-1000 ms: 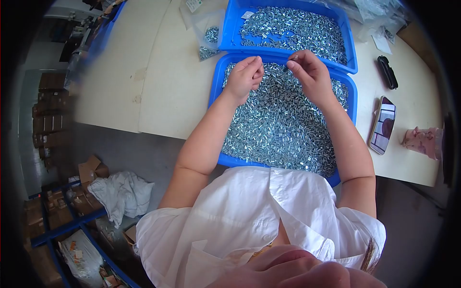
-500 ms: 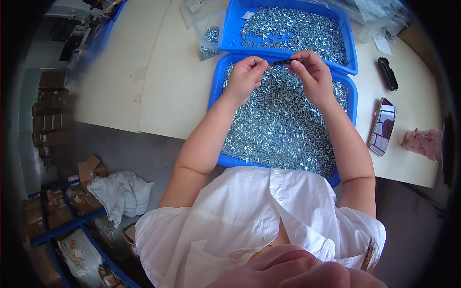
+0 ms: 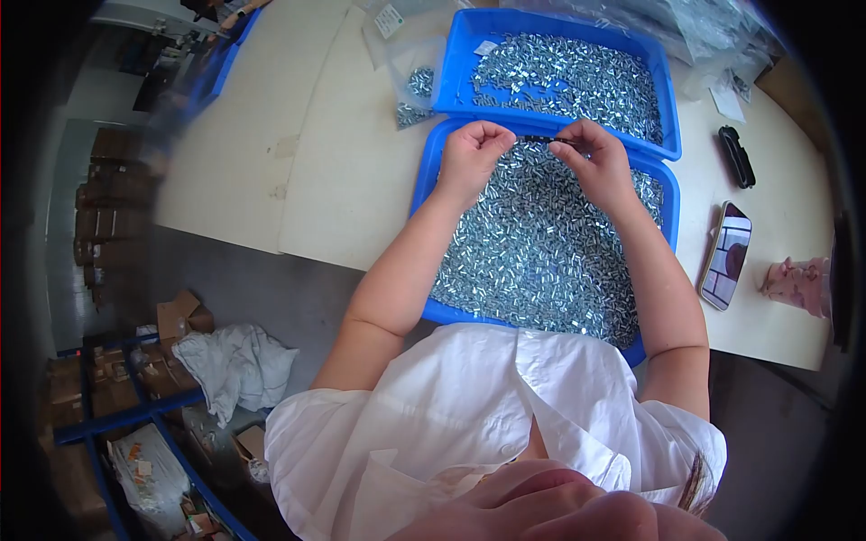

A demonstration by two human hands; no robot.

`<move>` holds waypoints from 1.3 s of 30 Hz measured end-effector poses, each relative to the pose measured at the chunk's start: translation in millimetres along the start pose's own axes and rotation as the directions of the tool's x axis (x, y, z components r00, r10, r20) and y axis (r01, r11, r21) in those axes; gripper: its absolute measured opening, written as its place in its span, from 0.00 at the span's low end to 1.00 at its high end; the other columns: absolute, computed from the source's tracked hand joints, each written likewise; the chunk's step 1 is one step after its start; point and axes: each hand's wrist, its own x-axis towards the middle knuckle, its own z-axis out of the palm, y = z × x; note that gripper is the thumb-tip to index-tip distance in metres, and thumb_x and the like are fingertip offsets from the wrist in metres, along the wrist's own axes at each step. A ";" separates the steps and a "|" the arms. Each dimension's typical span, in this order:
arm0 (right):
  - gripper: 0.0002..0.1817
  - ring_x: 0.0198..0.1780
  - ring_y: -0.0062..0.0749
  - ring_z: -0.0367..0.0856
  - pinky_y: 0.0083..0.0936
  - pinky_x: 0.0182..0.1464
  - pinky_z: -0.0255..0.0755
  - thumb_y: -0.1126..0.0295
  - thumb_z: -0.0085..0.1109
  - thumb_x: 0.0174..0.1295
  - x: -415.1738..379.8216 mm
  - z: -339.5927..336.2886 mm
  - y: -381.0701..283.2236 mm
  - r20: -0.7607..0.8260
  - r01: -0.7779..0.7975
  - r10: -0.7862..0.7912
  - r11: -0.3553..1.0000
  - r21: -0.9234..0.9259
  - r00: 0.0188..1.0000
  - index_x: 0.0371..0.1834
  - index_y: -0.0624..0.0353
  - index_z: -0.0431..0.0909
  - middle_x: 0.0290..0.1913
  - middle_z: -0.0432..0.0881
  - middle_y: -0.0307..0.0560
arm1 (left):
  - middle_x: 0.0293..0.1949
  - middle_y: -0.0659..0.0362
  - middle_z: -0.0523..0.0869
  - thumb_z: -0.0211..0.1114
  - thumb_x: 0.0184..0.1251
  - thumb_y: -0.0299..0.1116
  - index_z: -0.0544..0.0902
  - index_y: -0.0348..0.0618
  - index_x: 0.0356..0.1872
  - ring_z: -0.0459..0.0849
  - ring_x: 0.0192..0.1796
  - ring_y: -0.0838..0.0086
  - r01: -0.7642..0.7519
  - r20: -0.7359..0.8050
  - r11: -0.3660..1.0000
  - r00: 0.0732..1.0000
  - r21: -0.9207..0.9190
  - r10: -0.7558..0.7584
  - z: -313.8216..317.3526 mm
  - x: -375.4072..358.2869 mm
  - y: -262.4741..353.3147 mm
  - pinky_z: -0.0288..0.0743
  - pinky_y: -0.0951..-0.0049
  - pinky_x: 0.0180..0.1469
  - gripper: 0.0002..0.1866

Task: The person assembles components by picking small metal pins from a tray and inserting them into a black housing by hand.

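Observation:
Both hands are raised over the far part of the near blue bin (image 3: pixel 431 180), which is full of small shiny metal pieces (image 3: pixel 541 243), like short pins or sleeves. My right hand (image 3: pixel 597 167) is closed in a pinch on a thin black stick-like tool (image 3: pixel 538 139), which points left. My left hand (image 3: pixel 473 164) is also pinched, thumb against forefinger, right at the tool's left end. What sits between those left fingertips is too small to make out.
A second blue bin (image 3: pixel 462 54) of metal pieces stands behind. Clear bags (image 3: pixel 417 68) with pieces lie at its left. To the right are a black case (image 3: pixel 736 157), a phone (image 3: pixel 724 257) and a cup (image 3: pixel 797 285). Boxes (image 3: pixel 108 383) on a blue rack stand lower left.
The whole view has shifted, so the bins and table appear lower and further right. The black tool lies more level, and my left fingertips have come up to its end.

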 end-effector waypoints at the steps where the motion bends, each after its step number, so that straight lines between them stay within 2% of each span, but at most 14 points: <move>1: 0.07 0.30 0.14 0.73 0.13 0.33 0.66 0.71 0.61 0.55 0.5 -0.7 0.9 0.009 0.000 0.000 1.000 0.028 1.000 0.30 0.61 0.72 0.27 0.76 0.35 | 0.21 0.69 0.75 0.65 0.55 0.27 0.80 0.39 0.28 0.67 0.23 0.89 -0.015 -0.008 0.999 1.000 0.035 0.015 0.9 -1.2 0.7 0.60 0.87 0.24 0.04; 7: 0.21 0.18 0.16 0.68 0.17 0.21 0.61 0.56 0.53 0.61 5.6 -4.0 7.1 0.013 -0.151 0.152 0.988 -0.027 0.988 0.17 0.61 0.74 0.15 0.73 0.36 | 0.21 0.70 0.75 0.64 0.56 0.26 0.80 0.38 0.31 0.66 0.22 0.90 -0.152 0.002 0.962 0.988 0.228 0.156 0.0 1.3 -13.1 0.58 0.88 0.23 0.04; 11: 0.06 0.28 0.14 0.71 0.14 0.30 0.65 0.74 0.60 0.55 9.4 -3.3 8.5 0.004 -0.008 0.008 0.988 0.157 1.000 0.31 0.63 0.73 0.26 0.76 0.35 | 0.18 0.71 0.72 0.63 0.59 0.31 0.78 0.39 0.28 0.62 0.18 0.90 -0.131 -0.031 0.971 0.990 0.202 0.140 3.6 0.2 -13.6 0.53 0.87 0.19 0.06; 15: 0.06 0.28 0.14 0.70 0.13 0.30 0.65 0.74 0.59 0.55 6.9 -7.9 2.3 -0.039 0.011 -0.004 0.983 0.182 0.999 0.31 0.63 0.73 0.26 0.76 0.35 | 0.19 0.71 0.72 0.64 0.57 0.30 0.79 0.39 0.26 0.64 0.22 0.90 -0.178 -0.167 0.968 0.964 0.180 0.208 0.5 6.3 -8.9 0.57 0.85 0.23 0.06; 18: 0.06 0.28 0.13 0.71 0.13 0.30 0.65 0.73 0.60 0.56 6.9 -13.3 1.9 -0.077 0.019 -0.004 0.980 0.197 0.997 0.30 0.63 0.73 0.25 0.76 0.35 | 0.18 0.71 0.70 0.64 0.55 0.27 0.80 0.38 0.29 0.65 0.21 0.88 -0.322 -0.240 0.873 0.874 0.366 0.422 -25.5 33.4 12.8 0.58 0.83 0.22 0.04; 20: 0.06 0.28 0.14 0.71 0.13 0.30 0.65 0.73 0.60 0.55 4.8 -14.4 -4.0 -0.077 0.022 -0.008 0.983 0.182 0.997 0.30 0.63 0.73 0.25 0.75 0.35 | 0.18 0.69 0.70 0.63 0.55 0.26 0.79 0.36 0.35 0.67 0.21 0.86 -0.231 -0.244 0.702 0.827 0.673 0.507 -34.9 43.4 41.7 0.60 0.82 0.22 0.07; 23: 0.06 0.28 0.14 0.70 0.14 0.30 0.65 0.73 0.60 0.55 4.9 -10.3 0.8 -0.074 0.055 -0.042 0.982 0.181 0.996 0.30 0.63 0.73 0.25 0.75 0.35 | 0.21 0.69 0.69 0.61 0.56 0.23 0.75 0.36 0.45 0.67 0.25 0.87 -0.243 -0.264 0.690 0.798 0.682 0.542 -43.5 60.1 55.8 0.61 0.85 0.28 0.15; 24: 0.06 0.28 0.14 0.71 0.14 0.30 0.65 0.73 0.60 0.55 5.0 -10.4 1.6 -0.085 0.081 -0.066 0.979 0.186 0.994 0.30 0.63 0.73 0.25 0.75 0.35 | 0.24 0.65 0.71 0.58 0.58 0.23 0.72 0.38 0.48 0.69 0.27 0.84 -0.211 -0.329 0.821 0.841 0.531 0.429 -40.8 58.4 57.9 0.64 0.82 0.29 0.15; 25: 0.07 0.27 0.14 0.70 0.14 0.30 0.65 0.73 0.60 0.55 4.5 -11.3 1.0 -0.084 0.084 -0.072 0.986 0.141 0.994 0.30 0.63 0.73 0.25 0.75 0.35 | 0.24 0.65 0.71 0.58 0.58 0.23 0.72 0.38 0.48 0.69 0.27 0.84 -0.223 -0.313 0.815 0.844 0.535 0.436 -37.5 53.9 57.2 0.64 0.82 0.29 0.15; 26: 0.06 0.27 0.14 0.70 0.14 0.30 0.65 0.73 0.60 0.55 3.0 -12.9 -2.5 -0.091 0.069 -0.056 0.986 0.149 0.994 0.29 0.63 0.73 0.25 0.75 0.35 | 0.27 0.63 0.73 0.56 0.60 0.23 0.72 0.38 0.47 0.71 0.30 0.81 -0.152 -0.202 0.985 0.965 0.082 0.166 -34.9 46.9 53.0 0.67 0.81 0.31 0.13; 27: 0.07 0.27 0.14 0.70 0.14 0.30 0.65 0.73 0.60 0.54 1.5 -13.4 -5.7 -0.091 0.050 -0.036 0.987 0.155 0.995 0.29 0.63 0.73 0.25 0.75 0.35 | 0.30 0.60 0.75 0.54 0.61 0.22 0.72 0.38 0.46 0.74 0.32 0.78 0.057 0.034 0.931 0.998 -0.360 -0.048 -30.3 37.2 49.9 0.70 0.79 0.33 0.12; 29: 0.06 0.27 0.13 0.70 0.13 0.29 0.65 0.74 0.60 0.54 1.4 -13.0 -5.5 -0.124 0.091 -0.067 0.977 0.194 0.990 0.30 0.63 0.73 0.25 0.75 0.34 | 0.37 0.56 0.76 0.51 0.62 0.21 0.72 0.39 0.43 0.76 0.37 0.72 0.278 0.210 0.864 0.956 -0.419 -0.205 -8.0 19.1 32.1 0.74 0.75 0.38 0.09; 31: 0.06 0.27 0.12 0.70 0.12 0.29 0.64 0.74 0.60 0.54 2.5 -11.8 -2.8 -0.147 0.112 -0.082 0.972 0.205 0.986 0.30 0.62 0.73 0.25 0.74 0.34 | 0.39 0.54 0.77 0.50 0.62 0.20 0.72 0.38 0.43 0.77 0.39 0.71 0.361 0.196 0.812 0.932 -0.458 -0.304 1.8 9.4 9.8 0.75 0.75 0.41 0.09; 39: 0.06 0.29 0.14 0.72 0.13 0.32 0.66 0.73 0.60 0.55 -0.4 -2.6 3.3 -0.099 0.137 -0.126 0.984 0.117 0.987 0.32 0.63 0.73 0.27 0.76 0.35 | 0.29 0.63 0.78 0.57 0.63 0.32 0.74 0.44 0.36 0.73 0.26 0.83 0.384 0.196 0.750 0.923 -0.538 -0.332 -6.1 0.7 -18.2 0.67 0.86 0.25 0.05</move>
